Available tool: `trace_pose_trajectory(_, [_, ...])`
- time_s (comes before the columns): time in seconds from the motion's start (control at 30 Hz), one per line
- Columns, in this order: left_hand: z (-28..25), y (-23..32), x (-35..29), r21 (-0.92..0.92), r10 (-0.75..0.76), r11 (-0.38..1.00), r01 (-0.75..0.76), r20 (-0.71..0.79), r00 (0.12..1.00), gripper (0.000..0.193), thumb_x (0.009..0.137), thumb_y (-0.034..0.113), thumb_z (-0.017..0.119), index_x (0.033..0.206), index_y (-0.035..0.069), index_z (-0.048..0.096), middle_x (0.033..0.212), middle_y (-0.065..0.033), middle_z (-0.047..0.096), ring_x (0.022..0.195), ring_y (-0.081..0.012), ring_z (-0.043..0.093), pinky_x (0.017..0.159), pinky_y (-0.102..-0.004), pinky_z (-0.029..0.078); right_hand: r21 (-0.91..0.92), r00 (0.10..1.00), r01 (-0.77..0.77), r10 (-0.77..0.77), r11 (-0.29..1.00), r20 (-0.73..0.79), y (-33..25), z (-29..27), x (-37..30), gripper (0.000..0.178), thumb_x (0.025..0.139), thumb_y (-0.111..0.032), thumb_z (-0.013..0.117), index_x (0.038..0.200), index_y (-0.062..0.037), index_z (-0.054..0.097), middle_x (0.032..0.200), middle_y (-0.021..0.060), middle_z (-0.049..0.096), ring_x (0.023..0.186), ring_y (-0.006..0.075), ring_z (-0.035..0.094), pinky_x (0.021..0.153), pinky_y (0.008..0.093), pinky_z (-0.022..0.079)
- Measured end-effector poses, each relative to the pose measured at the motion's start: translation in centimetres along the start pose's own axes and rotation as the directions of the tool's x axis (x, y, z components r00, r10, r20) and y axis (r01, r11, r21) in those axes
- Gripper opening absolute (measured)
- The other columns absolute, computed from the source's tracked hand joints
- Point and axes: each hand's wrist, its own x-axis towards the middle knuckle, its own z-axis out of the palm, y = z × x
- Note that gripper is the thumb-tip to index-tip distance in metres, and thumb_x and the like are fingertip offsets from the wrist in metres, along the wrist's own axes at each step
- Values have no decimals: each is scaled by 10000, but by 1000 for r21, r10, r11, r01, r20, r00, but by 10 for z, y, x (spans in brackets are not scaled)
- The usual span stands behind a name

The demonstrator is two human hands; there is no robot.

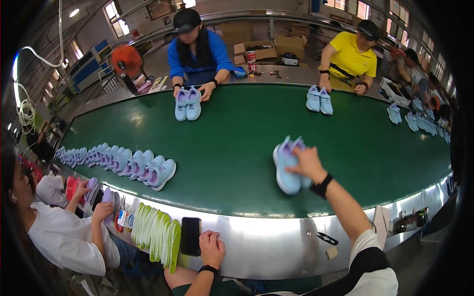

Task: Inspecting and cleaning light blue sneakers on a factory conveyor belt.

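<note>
Over the green conveyor belt (237, 143), my right hand (308, 165) grips a pair of light blue sneakers (285, 167) with lilac linings. The fingers reach across the shoe openings, and the hand covers much of the right shoe. On the metal ledge (266, 241) at the near side of the belt rests my left hand (212, 249), holding nothing, its fingers loosely bent and slightly apart. Just left of it lies a black phone (191, 237). Beyond the phone is a row of bundled white laces on lime-green cards (157, 234).
A row of matching sneakers (123, 160) lines the belt's near left. Across it, a person in blue (197, 54) holds one pair (187, 104); another in yellow (350, 56) touches a second (320, 101). Thread snips (327, 239) lie right on the ledge. A person in white (69, 232) sits left.
</note>
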Motion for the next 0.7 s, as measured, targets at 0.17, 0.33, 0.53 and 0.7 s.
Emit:
trace_pose_trajectory(0.17, [-5,-6,1,-5,-9,1000,9,-17,1000,180,762,53,576,939,42,606,1018,-141,523,1003,-346,499,876,-441,418,-67,896,-395,369,916,-246,52,-47,138,880,567,-604,812,1252,-122,542,1118,117,654,1108,305,583,924,536,363])
trace_pose_trajectory(0.33, [4,-5,6,-13,17,1000,-17,-26,1000,230,744,55,596,974,54,614,1028,-135,535,1012,-341,512,866,-444,434,170,895,-158,214,973,-391,42,-44,159,507,785,-426,716,1130,-69,610,1058,155,671,1009,327,630,838,440,488])
trace_pose_trajectory(0.53, [-1,-17,3,-16,0,1000,-1,-56,998,231,742,55,604,972,58,613,1033,-128,540,1022,-334,519,867,-445,438,341,972,152,-203,928,118,-95,41,46,475,821,-447,671,1126,-86,626,1201,137,616,1132,333,568,967,475,431])
trace_pose_trajectory(0.7, [0,-18,1,-18,1,1000,-2,-65,998,231,737,54,607,968,60,617,1031,-121,539,1025,-329,522,866,-441,439,337,941,16,-128,941,314,-122,70,-100,590,840,-463,656,1289,-95,551,1391,155,477,1305,318,424,1073,497,296])
